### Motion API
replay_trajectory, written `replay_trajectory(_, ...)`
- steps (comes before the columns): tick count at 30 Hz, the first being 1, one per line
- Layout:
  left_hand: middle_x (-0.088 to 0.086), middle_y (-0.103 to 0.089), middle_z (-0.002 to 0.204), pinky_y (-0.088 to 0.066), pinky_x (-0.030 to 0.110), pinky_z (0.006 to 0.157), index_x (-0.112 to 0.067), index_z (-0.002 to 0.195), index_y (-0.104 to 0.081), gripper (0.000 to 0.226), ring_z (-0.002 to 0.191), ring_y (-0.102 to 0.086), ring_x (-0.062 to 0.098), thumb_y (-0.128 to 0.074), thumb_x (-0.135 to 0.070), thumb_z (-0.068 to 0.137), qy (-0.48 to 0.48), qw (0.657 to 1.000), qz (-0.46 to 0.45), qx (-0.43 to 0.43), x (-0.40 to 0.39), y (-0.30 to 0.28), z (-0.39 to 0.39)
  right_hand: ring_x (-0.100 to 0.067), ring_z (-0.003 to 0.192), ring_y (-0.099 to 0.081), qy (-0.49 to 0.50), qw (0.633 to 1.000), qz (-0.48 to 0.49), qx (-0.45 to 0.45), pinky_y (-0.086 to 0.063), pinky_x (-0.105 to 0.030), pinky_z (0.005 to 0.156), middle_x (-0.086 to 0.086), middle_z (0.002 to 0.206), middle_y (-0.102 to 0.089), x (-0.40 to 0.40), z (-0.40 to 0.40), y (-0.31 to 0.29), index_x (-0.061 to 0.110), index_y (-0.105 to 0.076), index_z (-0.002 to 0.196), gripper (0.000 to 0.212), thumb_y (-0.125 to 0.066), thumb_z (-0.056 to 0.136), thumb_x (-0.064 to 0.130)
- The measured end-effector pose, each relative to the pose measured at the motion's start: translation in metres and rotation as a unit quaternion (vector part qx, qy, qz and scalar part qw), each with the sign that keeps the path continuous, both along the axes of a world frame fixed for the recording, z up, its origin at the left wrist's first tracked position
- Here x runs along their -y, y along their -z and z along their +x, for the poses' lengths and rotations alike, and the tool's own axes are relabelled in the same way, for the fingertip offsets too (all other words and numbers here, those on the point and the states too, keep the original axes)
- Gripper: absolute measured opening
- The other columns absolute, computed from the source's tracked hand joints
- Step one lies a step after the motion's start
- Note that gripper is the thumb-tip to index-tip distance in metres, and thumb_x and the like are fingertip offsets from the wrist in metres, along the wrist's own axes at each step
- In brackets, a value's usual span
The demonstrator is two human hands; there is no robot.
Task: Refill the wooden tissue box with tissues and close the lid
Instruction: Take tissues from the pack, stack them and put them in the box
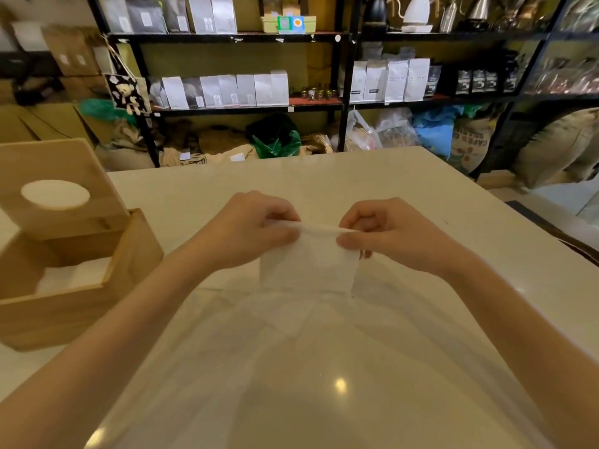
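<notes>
Wooden tissue box (107, 280) sat at near left on pale table (324, 176), well apart from both hands. Lid (58, 192) stood raised and tilted back, oval slot facing the camera. Inside, white tissues (76, 275) already lay low in the compartment; looked partly filled, not to the rim.

Left hand (249, 231) and right hand (395, 234) held up at table centre, each pinching a top corner of a folded white tissue (308, 267), thumb and fingertips clamped on the upper edge, other fingers curled. Hung down between the hands, lower edge near or touching the table; could not tell which.

Judged mid-refill: some stock loaded, held tissue not yet in the box, lid not yet closed. Left to do, as judged: carry tissue left into the box, add whatever else remains, lower lid.

Below the hands, faint creased sheet or clear wrapper (291, 335) spread over the near table; too translucent and glare-washed to say whether plastic or unfolded tissue. Spare tissue supply not made out anywhere. Box's left side cut off by frame edge; depth of the stack inside hidden by the near wall. Hinge hidden behind lid. Fold count of the held tissue unclear. Shelves (227, 37) of bags far behind, blurred.
</notes>
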State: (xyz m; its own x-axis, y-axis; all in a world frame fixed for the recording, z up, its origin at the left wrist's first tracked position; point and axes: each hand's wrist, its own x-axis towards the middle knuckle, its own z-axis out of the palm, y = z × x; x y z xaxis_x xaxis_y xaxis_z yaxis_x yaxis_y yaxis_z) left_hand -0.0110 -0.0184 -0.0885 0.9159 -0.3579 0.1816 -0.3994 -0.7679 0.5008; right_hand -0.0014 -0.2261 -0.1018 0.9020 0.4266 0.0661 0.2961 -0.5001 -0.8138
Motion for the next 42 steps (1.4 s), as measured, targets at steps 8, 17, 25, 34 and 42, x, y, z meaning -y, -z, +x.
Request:
replay_trajectory(8,-0.001,-0.069,0.055,-0.047,0.016,0.039,-0.019,0.084,-0.069,0.009,0.042,-0.059,0.007,-0.061,-0.017,0.081,-0.081,0.963,-0.189,-0.174,-0.05,-0.022,-0.065,-0.024,0.066,-0.066,-0.069,0.985,0.108,-0.114,-0.056,-0.024,0.057,-0.009,0.073,-0.072,-0.035,-0.025,-0.014,0.011,-0.07,0.079,0.008,-0.063,0.082,0.013)
replay_trajectory(17,0.001,-0.068,0.056,-0.049,0.022,0.041,-0.016,0.085,-0.07,0.009,0.042,-0.059,0.009,-0.061,-0.017,0.083,-0.098,0.949,-0.147,-0.259,-0.085,0.039,-0.102,-0.015,0.042,-0.061,-0.118,0.973,-0.01,-0.196,-0.049,-0.023,0.047,0.002,0.048,-0.066,-0.071,-0.056,0.023,0.003,-0.068,0.079,0.01,-0.062,0.084,0.009)
replay_trajectory(25,-0.014,-0.068,0.087,-0.041,0.011,0.051,-0.026,0.094,-0.067,0.014,0.055,-0.056,0.001,-0.056,-0.029,0.085,-0.108,0.99,0.052,-0.072,-0.09,0.052,-0.111,-0.004,0.046,-0.044,-0.077,0.988,-0.136,-0.004,-0.038,-0.023,0.053,0.008,0.048,-0.05,-0.085,-0.064,0.043,0.021,-0.067,0.074,0.006,-0.066,0.078,0.024)
replay_trajectory(34,-0.012,-0.052,0.119,-0.05,0.029,0.068,-0.032,0.123,-0.044,0.037,0.085,-0.06,0.014,-0.04,-0.047,0.088,-0.097,0.965,0.24,0.041,-0.083,0.03,-0.093,-0.002,0.061,-0.044,-0.071,0.95,-0.26,0.158,-0.038,-0.023,0.061,0.013,0.076,-0.05,-0.085,-0.051,0.028,0.03,-0.054,0.105,0.027,-0.054,0.083,0.047)
replay_trajectory(42,0.002,-0.042,0.133,-0.041,0.031,0.087,-0.016,0.134,-0.031,0.041,0.118,-0.043,0.019,-0.03,-0.03,0.096,-0.128,0.965,0.211,0.091,-0.053,0.034,-0.035,-0.013,0.099,-0.051,0.004,0.94,-0.237,0.244,-0.041,-0.027,0.078,0.003,0.109,-0.06,-0.099,0.009,0.031,0.022,-0.054,0.118,0.031,-0.046,0.091,0.036)
